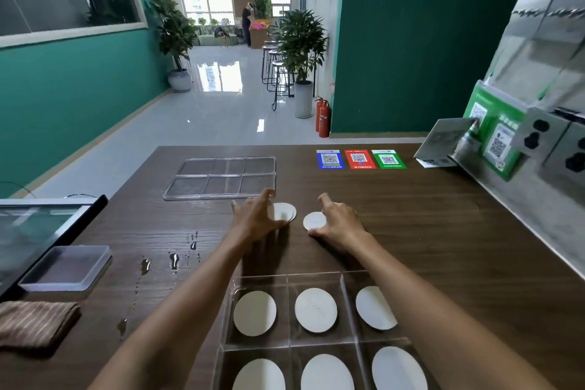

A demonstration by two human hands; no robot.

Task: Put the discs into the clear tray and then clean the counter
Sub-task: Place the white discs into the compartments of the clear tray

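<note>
Two groups of white discs lie on the dark wooden counter [411, 231] in front of me. My left hand [256, 218] curls round a small stack of discs [285, 211]. My right hand [340, 222] curls round a single white disc [314, 220] with thumb and fingers at its edge. Close to me stands a clear divided tray [288, 310] whose compartments each hold a white disc [316, 310]. Water drops [174, 260] spread over the counter to the left of my left arm.
A clear tray lid [221, 177] lies at the far middle of the counter. At the left are a folded brown cloth [34, 323], a shallow clear box [66, 267] and a glass screen [31, 231]. QR stickers [359, 159] and a card stand [443, 142] sit far right.
</note>
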